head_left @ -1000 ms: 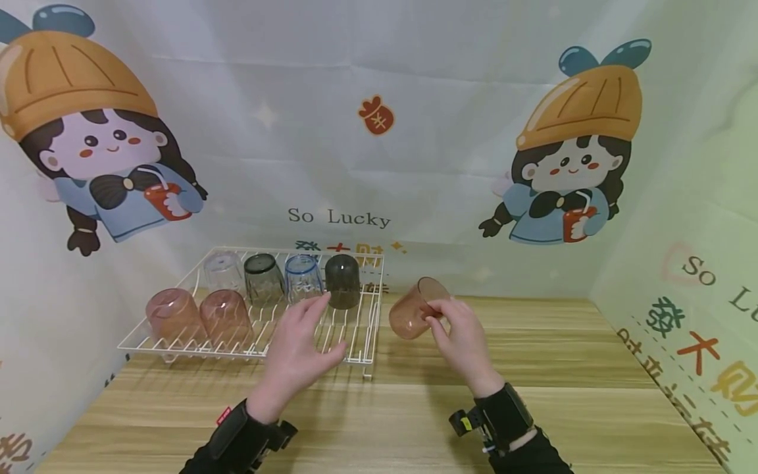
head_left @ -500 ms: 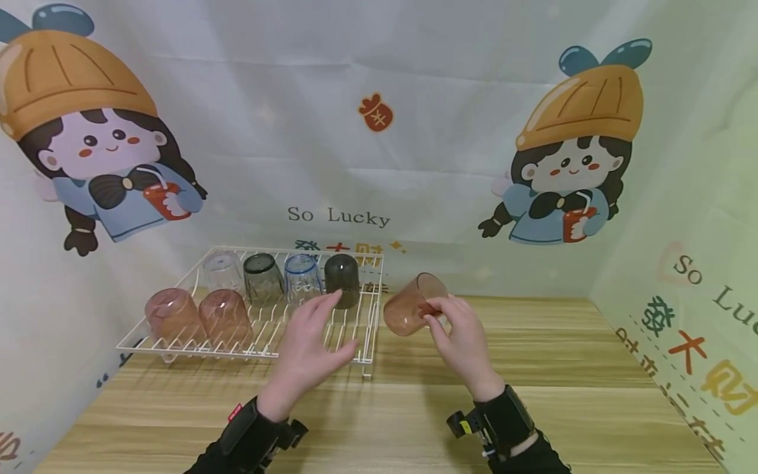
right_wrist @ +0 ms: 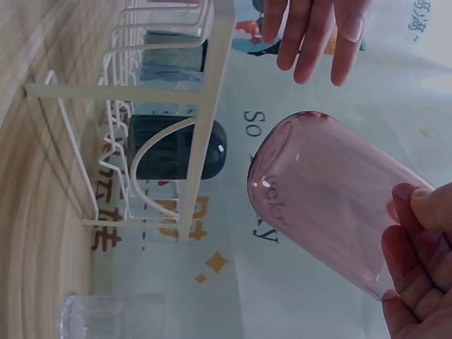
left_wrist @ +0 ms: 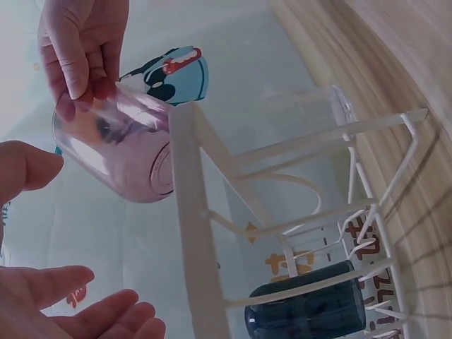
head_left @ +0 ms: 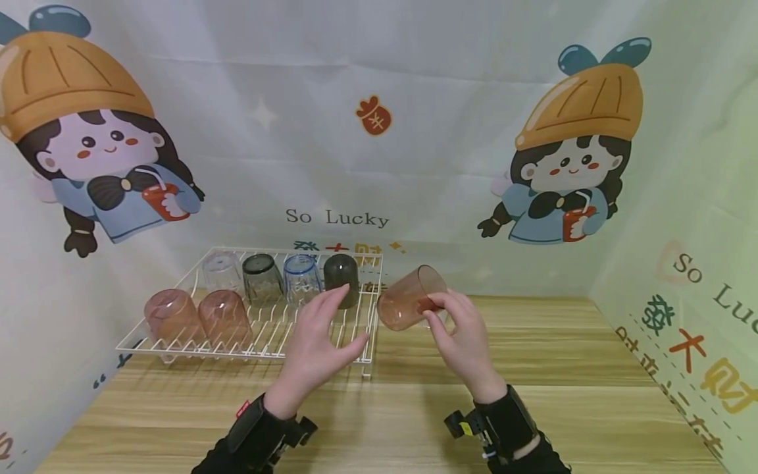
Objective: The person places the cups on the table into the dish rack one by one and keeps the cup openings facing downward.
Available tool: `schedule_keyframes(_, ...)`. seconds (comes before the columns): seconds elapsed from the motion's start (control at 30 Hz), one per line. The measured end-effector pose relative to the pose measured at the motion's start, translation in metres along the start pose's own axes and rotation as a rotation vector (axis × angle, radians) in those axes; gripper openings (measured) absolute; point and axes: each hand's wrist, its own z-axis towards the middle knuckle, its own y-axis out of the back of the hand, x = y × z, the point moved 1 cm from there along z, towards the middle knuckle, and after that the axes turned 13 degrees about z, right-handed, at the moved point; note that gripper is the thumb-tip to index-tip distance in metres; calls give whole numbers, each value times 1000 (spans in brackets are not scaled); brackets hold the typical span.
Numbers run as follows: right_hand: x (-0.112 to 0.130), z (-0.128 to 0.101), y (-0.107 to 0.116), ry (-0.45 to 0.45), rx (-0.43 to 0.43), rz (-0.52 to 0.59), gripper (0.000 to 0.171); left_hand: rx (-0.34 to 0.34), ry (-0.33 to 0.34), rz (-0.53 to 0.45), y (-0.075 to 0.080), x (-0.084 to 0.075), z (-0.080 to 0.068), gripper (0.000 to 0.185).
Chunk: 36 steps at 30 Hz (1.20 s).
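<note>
My right hand point(head_left: 464, 339) pinches a pink see-through glass point(head_left: 408, 299) near its rim, thumb and fingers on the wall. The glass is off the table, tilted, its mouth up to the right and its base toward the white wire dish rack point(head_left: 260, 357). In the right wrist view, the fingertips of my left hand point(right_wrist: 318, 32) are apart from the glass. My left hand point(head_left: 320, 339) hovers over the rack's front right, thumb and fingers spread, holding nothing. Beyond it a dark glass point(head_left: 341, 273) stands upside down on the rack.
Two pink glasses point(head_left: 172, 315) stand upside down at the rack's front left. A clear glass point(head_left: 222, 271), a grey-green glass point(head_left: 262, 280) and a blue-rimmed glass point(head_left: 303, 280) fill the back row. Another clear glass point(right_wrist: 113, 318) is on the wooden table point(head_left: 562, 368), right of the rack.
The pink glass has risen slightly and moved left toward the rack, tipping further over in my right hand. My left hand has moved right, fingers still spread.
</note>
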Motion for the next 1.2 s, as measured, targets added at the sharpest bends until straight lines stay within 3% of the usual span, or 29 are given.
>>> schedule_keyframes(0.37,9,6,3,27,-69,106,17,-28,-11,-84,3,-6,7,82)
schedule_keyframes(0.67,13,8,5,64,-115,164,19,-17,17,-123,2,-12,10,84)
schedule_keyframes(1.0,17,7,4,26,-120,249,17,-20,39,-193,-1,-16,11,86)
schedule_keyframes(1.2,18,7,2,-13,-116,354,15,-52,20,-233,-4,-18,12,86)
